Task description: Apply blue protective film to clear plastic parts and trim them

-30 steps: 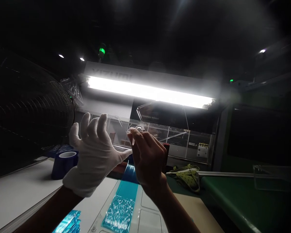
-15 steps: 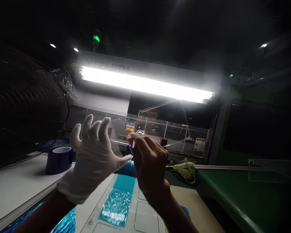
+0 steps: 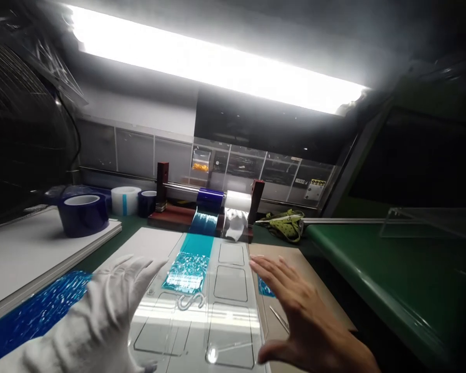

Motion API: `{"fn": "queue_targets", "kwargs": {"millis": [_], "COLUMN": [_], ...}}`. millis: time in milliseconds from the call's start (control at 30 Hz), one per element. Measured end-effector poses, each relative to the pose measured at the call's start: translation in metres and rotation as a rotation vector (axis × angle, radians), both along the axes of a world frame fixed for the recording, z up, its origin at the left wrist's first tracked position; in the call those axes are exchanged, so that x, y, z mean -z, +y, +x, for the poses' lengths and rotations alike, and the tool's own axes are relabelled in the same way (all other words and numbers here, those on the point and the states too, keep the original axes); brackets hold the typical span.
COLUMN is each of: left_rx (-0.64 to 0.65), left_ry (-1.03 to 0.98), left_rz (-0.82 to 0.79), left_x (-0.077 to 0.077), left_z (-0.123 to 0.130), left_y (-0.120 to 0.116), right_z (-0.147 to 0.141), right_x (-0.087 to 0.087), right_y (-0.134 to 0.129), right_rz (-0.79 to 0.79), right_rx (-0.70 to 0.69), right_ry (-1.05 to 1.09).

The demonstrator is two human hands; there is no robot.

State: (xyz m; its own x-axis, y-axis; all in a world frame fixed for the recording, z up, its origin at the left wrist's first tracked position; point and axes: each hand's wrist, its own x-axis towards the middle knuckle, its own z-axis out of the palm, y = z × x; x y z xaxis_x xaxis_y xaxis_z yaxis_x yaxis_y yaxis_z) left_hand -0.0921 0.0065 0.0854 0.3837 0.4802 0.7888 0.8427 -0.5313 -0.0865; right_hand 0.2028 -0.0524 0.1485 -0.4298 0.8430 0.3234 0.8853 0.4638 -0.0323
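Low at the left is my left hand (image 3: 108, 305) in a white glove, its fingers spread and nothing held. My bare right hand (image 3: 295, 305) is on the other side, fingers and thumb apart, with nothing in it. Between the hands lies a clear S-shaped piece (image 3: 191, 301) on the white board (image 3: 194, 331) marked with rounded rectangles. Just beyond the piece, a strip of teal film (image 3: 188, 264) runs up to a blue roll (image 3: 210, 199). Beside that hangs a white roll (image 3: 238, 201) on the same rod.
A purple tape roll (image 3: 83, 215) sits on white sheets at left, with a white roll (image 3: 125, 201) behind. A thin metal tool (image 3: 279, 318) lies beside my right hand. A green patterned pouch (image 3: 285, 225) and green surface (image 3: 376, 280) are at right.
The view has tipped downward. My hands have come apart and lowered. The small clear piece that was at my right fingers is out of them, and a clear S-shaped piece shows on the board.
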Motion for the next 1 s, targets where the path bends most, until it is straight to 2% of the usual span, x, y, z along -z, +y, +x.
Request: {"fn": "queue_targets", "kwargs": {"millis": [100, 233, 300, 400, 500, 567, 633, 733, 800, 900, 1000], "left_rx": [-0.013, 0.062, 0.178, 0.369, 0.410, 0.398, 0.335, 0.112, 0.016, 0.013, 0.108], "left_ry": [0.106, 0.047, -0.032, -0.199, -0.337, -0.272, -0.070, 0.316, 0.485, 0.521, 0.350], "left_rz": [0.020, -0.119, -0.253, -0.548, -0.791, -0.803, -0.739, -0.641, -0.595, -0.552, -0.605], "left_x": [0.005, 0.017, 0.029, 0.049, 0.057, 0.050, 0.034, 0.009, 0.001, 0.003, 0.018], "left_z": [0.002, -0.007, -0.009, -0.003, 0.006, 0.008, 0.011, 0.025, 0.039, 0.050, 0.036], "left_y": [-0.001, 0.003, 0.004, 0.001, 0.001, 0.004, 0.010, 0.016, 0.016, 0.016, 0.020], "right_z": [0.000, -0.003, -0.003, -0.001, 0.010, 0.020, 0.027, 0.016, 0.003, -0.003, 0.020], "right_x": [0.017, 0.033, 0.046, 0.077, 0.098, 0.096, 0.081, 0.051, 0.037, 0.028, 0.037], "right_y": [0.005, 0.012, 0.014, 0.017, 0.016, 0.014, 0.013, 0.014, 0.016, 0.018, 0.018], "right_rz": [-0.173, -0.344, -0.384, -0.407, -0.377, -0.334, -0.274, -0.125, -0.045, -0.015, -0.071], "right_rx": [-0.037, -0.020, -0.032, -0.160, -0.232, -0.173, -0.100, -0.063, -0.090, -0.095, -0.083], "right_ry": [-0.036, 0.008, 0.095, 0.280, 0.387, 0.342, 0.210, -0.001, -0.088, -0.131, -0.067]}}
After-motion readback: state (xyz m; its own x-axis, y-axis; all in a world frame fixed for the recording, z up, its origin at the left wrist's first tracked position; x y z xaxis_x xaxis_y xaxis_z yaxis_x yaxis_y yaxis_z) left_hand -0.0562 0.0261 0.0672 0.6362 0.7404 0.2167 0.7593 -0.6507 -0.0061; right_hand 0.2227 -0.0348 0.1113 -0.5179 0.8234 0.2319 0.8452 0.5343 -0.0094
